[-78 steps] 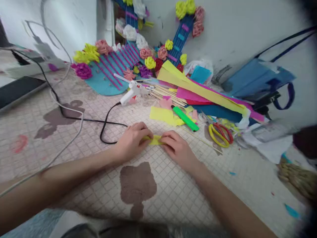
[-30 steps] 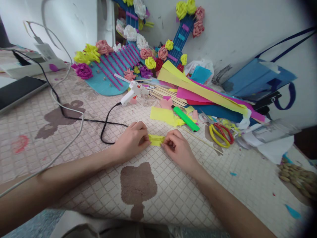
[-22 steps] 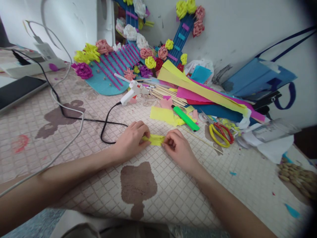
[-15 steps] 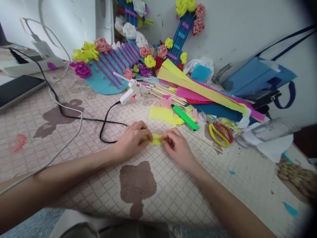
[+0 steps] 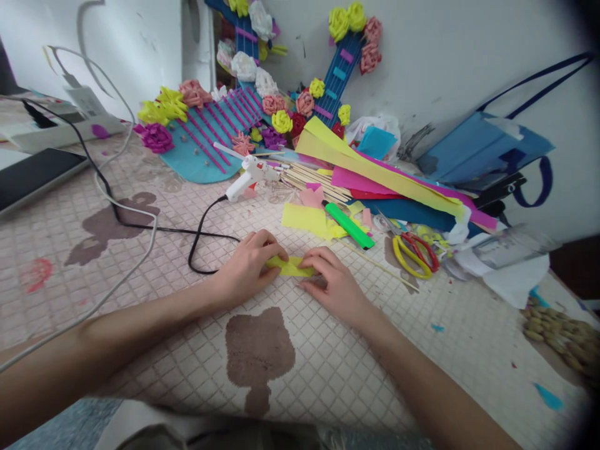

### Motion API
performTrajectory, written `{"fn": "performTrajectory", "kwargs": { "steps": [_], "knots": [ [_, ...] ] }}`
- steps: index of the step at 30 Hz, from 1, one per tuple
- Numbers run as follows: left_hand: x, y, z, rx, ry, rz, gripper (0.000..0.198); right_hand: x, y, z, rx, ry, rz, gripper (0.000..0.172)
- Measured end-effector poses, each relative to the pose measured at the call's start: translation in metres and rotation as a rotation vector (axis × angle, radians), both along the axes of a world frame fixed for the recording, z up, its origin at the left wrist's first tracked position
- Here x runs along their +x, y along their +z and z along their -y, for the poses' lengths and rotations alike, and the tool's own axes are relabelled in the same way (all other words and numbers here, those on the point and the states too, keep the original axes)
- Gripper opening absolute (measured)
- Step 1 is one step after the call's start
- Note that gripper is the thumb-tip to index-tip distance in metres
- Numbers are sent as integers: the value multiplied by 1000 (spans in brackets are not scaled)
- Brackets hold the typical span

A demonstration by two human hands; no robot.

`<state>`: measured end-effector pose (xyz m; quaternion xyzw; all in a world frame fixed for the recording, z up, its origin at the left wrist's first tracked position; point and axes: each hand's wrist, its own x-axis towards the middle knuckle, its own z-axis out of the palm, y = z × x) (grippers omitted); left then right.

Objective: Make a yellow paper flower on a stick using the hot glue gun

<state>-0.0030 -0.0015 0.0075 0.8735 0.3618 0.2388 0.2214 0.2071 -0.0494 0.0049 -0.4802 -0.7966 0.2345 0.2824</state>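
No text, label, brand, number or sign can be read. On the white, pistol-shaped plastic glue gun [image 5: 242,182], small red spots are too small to make out. On the pale, diamond-patterned cloth covering the desk [image 5: 337,362], at the left, a faded red mark [image 5: 38,275] is too blurred to tell as any letter or number.

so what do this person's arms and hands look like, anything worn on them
The left hand and right hand are ungloved, with no ring, watch or bracelet showing. Both forearms are bare, no sleeve in view. The nails are too small to make out.
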Motion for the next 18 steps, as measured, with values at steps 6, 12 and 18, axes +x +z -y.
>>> {"fn": "performTrajectory", "kwargs": {
  "steps": [6,12,18],
  "knots": [
    [0,2,0,-26,-10,33,19,4,-2,-5,70,32,34,13],
    [1,-1,-1,1,21,68,4,3,-2,-6,88,2,10,11],
    [1,-2,-5,32,37,65,9,0,1,-13,92,-103,-12,9]
  ]
}}
